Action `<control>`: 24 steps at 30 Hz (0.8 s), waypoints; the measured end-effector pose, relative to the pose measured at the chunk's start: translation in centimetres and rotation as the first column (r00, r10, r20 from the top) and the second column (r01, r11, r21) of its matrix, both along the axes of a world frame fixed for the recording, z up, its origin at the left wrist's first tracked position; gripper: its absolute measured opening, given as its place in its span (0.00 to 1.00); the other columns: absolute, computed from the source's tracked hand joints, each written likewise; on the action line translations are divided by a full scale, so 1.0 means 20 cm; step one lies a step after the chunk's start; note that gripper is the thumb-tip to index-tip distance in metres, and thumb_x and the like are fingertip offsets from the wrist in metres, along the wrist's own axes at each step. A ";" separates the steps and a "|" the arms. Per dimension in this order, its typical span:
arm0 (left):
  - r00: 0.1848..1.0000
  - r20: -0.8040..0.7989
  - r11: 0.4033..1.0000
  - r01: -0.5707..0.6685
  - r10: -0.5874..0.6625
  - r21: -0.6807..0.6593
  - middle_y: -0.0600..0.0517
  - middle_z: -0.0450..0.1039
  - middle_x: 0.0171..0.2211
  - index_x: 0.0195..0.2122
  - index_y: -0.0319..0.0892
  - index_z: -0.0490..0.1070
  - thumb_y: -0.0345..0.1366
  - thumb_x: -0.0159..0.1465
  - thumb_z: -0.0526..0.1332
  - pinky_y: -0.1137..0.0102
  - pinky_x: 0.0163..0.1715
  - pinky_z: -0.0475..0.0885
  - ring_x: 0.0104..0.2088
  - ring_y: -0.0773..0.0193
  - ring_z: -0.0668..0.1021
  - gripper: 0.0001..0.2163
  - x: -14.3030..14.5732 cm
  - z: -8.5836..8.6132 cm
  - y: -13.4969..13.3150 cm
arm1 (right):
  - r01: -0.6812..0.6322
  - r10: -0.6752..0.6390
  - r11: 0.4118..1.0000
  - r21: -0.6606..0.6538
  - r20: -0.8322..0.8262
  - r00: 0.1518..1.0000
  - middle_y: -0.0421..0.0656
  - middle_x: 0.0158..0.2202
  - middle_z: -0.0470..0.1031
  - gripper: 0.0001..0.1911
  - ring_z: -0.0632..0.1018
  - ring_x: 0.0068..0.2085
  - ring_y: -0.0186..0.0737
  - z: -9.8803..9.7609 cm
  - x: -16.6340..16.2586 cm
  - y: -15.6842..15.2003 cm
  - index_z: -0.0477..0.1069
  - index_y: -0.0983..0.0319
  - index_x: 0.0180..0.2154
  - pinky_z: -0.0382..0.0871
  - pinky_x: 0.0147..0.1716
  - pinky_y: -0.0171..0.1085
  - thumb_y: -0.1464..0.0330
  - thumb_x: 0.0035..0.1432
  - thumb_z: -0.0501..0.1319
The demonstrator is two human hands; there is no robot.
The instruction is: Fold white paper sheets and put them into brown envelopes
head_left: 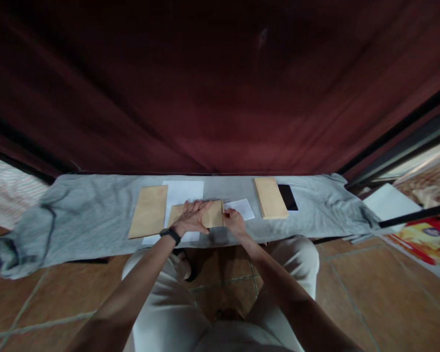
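Two hands meet on the brown envelope [215,215] at frame centre: left hand [192,215] open, flat on it; right hand [234,221] curled at its right edge, grip unclear. A firm flat palm should stop it sliding

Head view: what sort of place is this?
Probably a room at home: the person sits over a tiled floor, working on a grey cloth spread low before a dark red curtain.

My tan envelope [215,215] lies flat on the table [308,215] at twelve o'clock (left grip [191,216] pressed flat over its middle); a small white slip [243,207] sits just beside its three o'clock end.
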State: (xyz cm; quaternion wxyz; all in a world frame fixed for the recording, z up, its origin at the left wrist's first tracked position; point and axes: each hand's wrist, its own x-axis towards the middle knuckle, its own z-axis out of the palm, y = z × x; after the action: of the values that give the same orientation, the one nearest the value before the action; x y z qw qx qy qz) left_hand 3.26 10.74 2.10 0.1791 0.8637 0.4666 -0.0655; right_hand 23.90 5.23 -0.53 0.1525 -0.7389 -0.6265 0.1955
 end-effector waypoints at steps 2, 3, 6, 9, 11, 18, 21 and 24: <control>1.000 -0.004 1.000 0.028 -0.028 0.002 0.35 0.49 0.73 0.74 0.49 0.44 0.52 0.45 0.74 0.41 0.68 0.32 0.73 0.38 0.49 0.59 0.03 -0.01 0.01 | 0.021 -0.022 1.000 0.016 0.012 1.000 0.47 0.39 0.83 0.14 0.81 0.41 0.42 -0.01 0.02 -0.03 0.80 0.62 0.41 0.69 0.39 0.34 0.68 0.68 0.55; 0.999 -0.004 0.999 0.037 -0.037 0.007 0.35 0.50 0.72 0.74 0.49 0.44 0.51 0.44 0.74 0.42 0.68 0.32 0.73 0.38 0.50 0.59 0.04 -0.02 0.02 | 0.032 -0.032 0.999 0.025 0.020 0.999 0.48 0.39 0.82 0.13 0.81 0.41 0.43 -0.02 0.02 -0.04 0.80 0.62 0.40 0.69 0.40 0.35 0.68 0.68 0.55; 0.999 -0.002 0.999 0.050 -0.050 0.006 0.36 0.50 0.72 0.74 0.49 0.45 0.51 0.45 0.74 0.42 0.68 0.34 0.73 0.39 0.50 0.58 0.06 -0.03 0.03 | 0.064 -0.066 0.996 0.055 0.044 0.997 0.51 0.42 0.81 0.11 0.79 0.46 0.48 -0.03 0.03 -0.07 0.78 0.62 0.42 0.69 0.46 0.39 0.71 0.66 0.56; 0.998 0.005 0.998 0.056 -0.055 -0.012 0.37 0.48 0.73 0.74 0.49 0.45 0.51 0.45 0.74 0.42 0.68 0.35 0.73 0.39 0.49 0.58 0.06 -0.04 0.04 | 0.030 -0.044 0.984 0.176 0.072 0.996 0.54 0.49 0.78 0.16 0.75 0.51 0.52 -0.06 0.01 -0.09 0.74 0.64 0.52 0.68 0.52 0.45 0.71 0.66 0.56; 0.999 0.007 0.998 0.053 -0.053 -0.017 0.37 0.48 0.73 0.74 0.49 0.44 0.52 0.45 0.74 0.42 0.68 0.35 0.73 0.39 0.49 0.59 0.05 -0.04 0.04 | -0.070 0.047 0.955 0.288 0.084 0.995 0.54 0.54 0.75 0.18 0.73 0.54 0.51 -0.08 -0.01 -0.10 0.70 0.64 0.57 0.67 0.54 0.47 0.70 0.67 0.54; 0.998 0.034 0.998 0.056 -0.054 -0.043 0.40 0.44 0.74 0.74 0.49 0.45 0.58 0.47 0.72 0.43 0.69 0.35 0.74 0.41 0.45 0.58 0.02 -0.07 0.03 | -0.315 0.265 0.889 0.332 0.189 0.946 0.49 0.68 0.64 0.23 0.62 0.69 0.50 -0.20 -0.05 -0.15 0.66 0.62 0.64 0.53 0.68 0.50 0.66 0.71 0.53; 0.996 0.086 1.000 0.005 -0.007 0.016 0.41 0.45 0.74 0.74 0.47 0.46 0.61 0.60 0.63 0.45 0.70 0.38 0.74 0.45 0.48 0.46 0.05 -0.12 0.01 | -0.281 0.222 0.903 0.325 0.205 0.953 0.50 0.69 0.62 0.23 0.62 0.69 0.49 -0.23 -0.05 -0.17 0.65 0.62 0.65 0.53 0.68 0.50 0.65 0.72 0.52; 0.992 0.119 0.984 -0.064 0.045 0.164 0.44 0.47 0.74 0.74 0.48 0.49 0.54 0.72 0.49 0.47 0.70 0.42 0.74 0.51 0.50 0.32 0.11 -0.17 -0.01 | -0.284 0.219 0.900 0.331 0.219 0.951 0.50 0.69 0.62 0.24 0.63 0.69 0.49 -0.24 -0.06 -0.17 0.65 0.63 0.65 0.53 0.68 0.50 0.66 0.73 0.50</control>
State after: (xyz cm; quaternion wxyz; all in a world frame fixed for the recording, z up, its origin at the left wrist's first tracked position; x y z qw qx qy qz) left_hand 5.56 10.54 -1.33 0.1340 0.8649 0.4829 0.0287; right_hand 22.78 1.92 -5.26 0.2019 -0.6256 -0.7530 0.0302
